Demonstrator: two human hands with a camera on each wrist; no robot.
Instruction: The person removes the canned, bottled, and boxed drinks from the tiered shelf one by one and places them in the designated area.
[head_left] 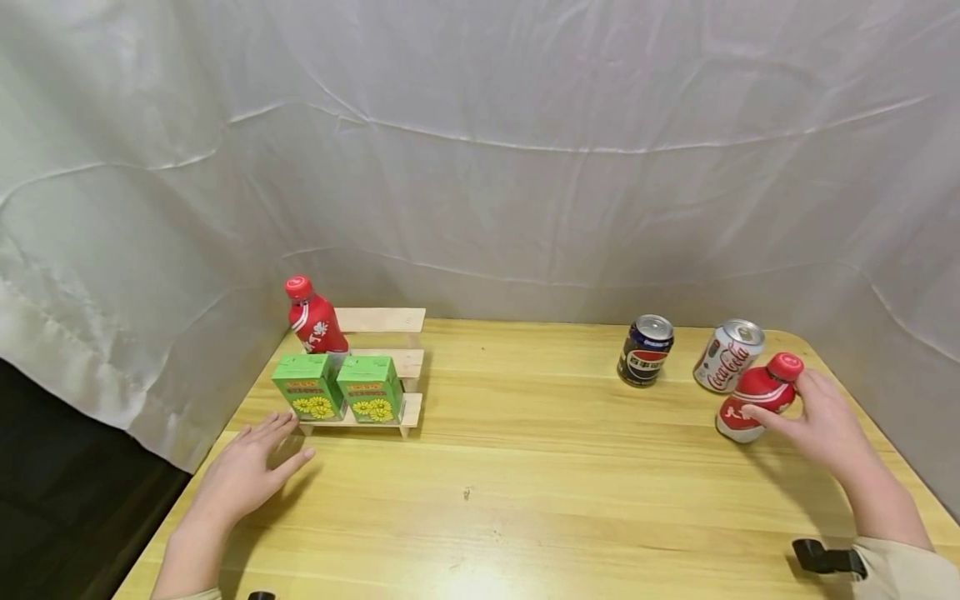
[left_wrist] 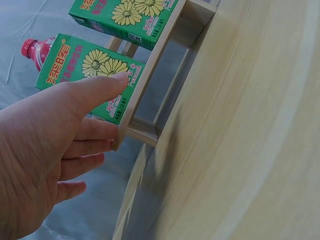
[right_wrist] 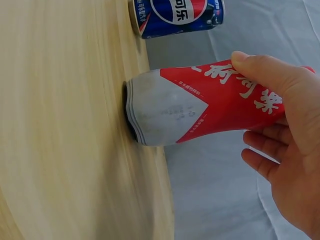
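At the right of the head view, my right hand [head_left: 831, 427] grips a red-and-white cola bottle [head_left: 759, 393] with a red cap. Thumb and fingers lie on opposite sides of the bottle, whose base is close to the tabletop in the right wrist view. My left hand [head_left: 242, 473] is by the front left corner of a small tiered wooden rack [head_left: 381, 319], its fingers loosely extended. Two green drink cartons [head_left: 309, 388] with yellow flowers stand side by side on the rack's lowest step. Behind them, a second red bottle [head_left: 318, 323] stands on the rack, its lower part hidden.
A dark blue Pepsi can [head_left: 646, 350] stands toward the back right of the wooden table [head_left: 510, 467]. Beside it, a silver Coca-Cola can [head_left: 729, 356] stands just behind the held bottle. Pale fabric [head_left: 525, 183] hangs behind the table and along its sides.
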